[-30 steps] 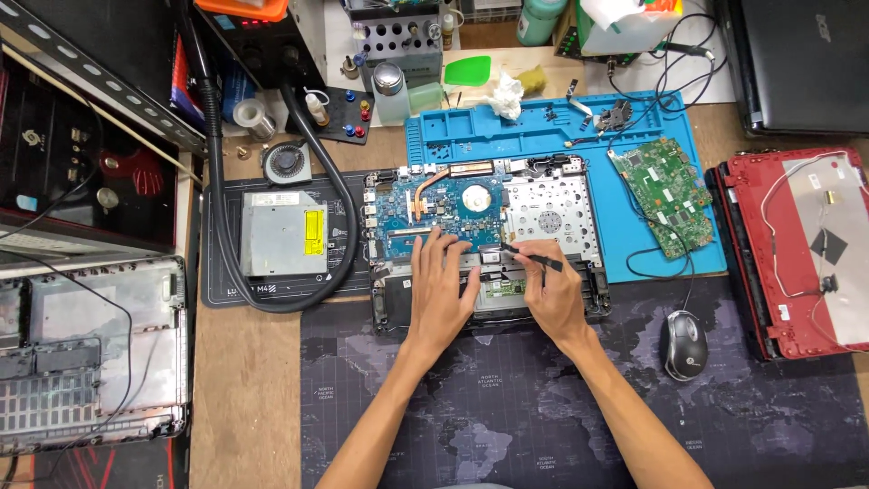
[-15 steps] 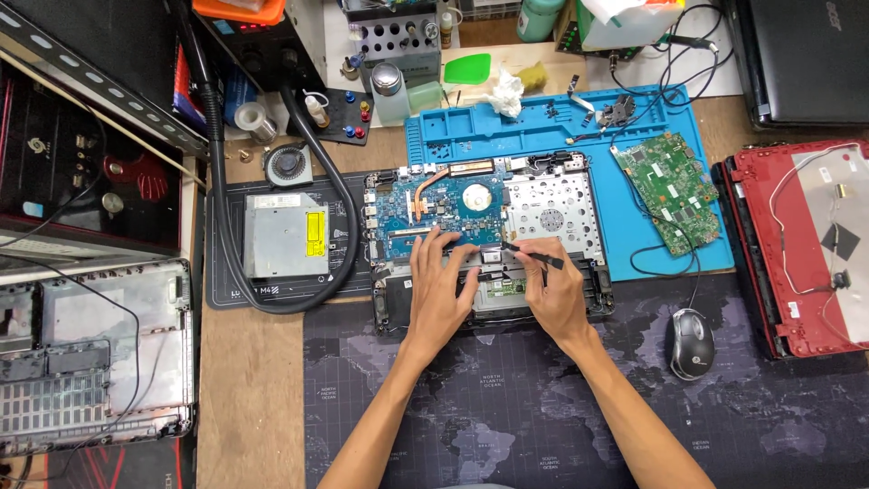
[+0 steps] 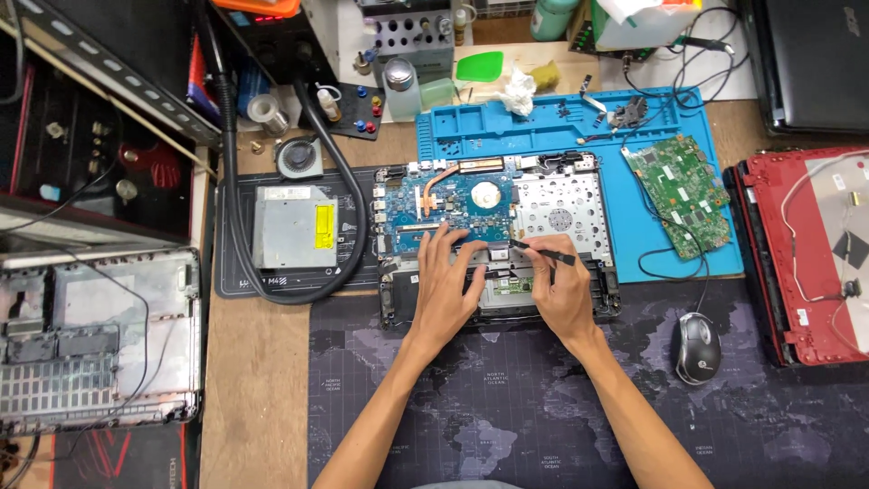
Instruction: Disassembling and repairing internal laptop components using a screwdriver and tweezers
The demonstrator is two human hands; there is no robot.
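Black tweezers in right hand, over opened laptop.

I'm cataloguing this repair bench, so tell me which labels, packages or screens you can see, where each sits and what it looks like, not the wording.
Yellow label: rectangular sticker on the silver disc drive, left of the open laptop.
Red display: small glowing readout on the dark box at the top edge, under an orange part.
White stickers: small pale rectangles on the red laptop cover at far right.
No packages in view.
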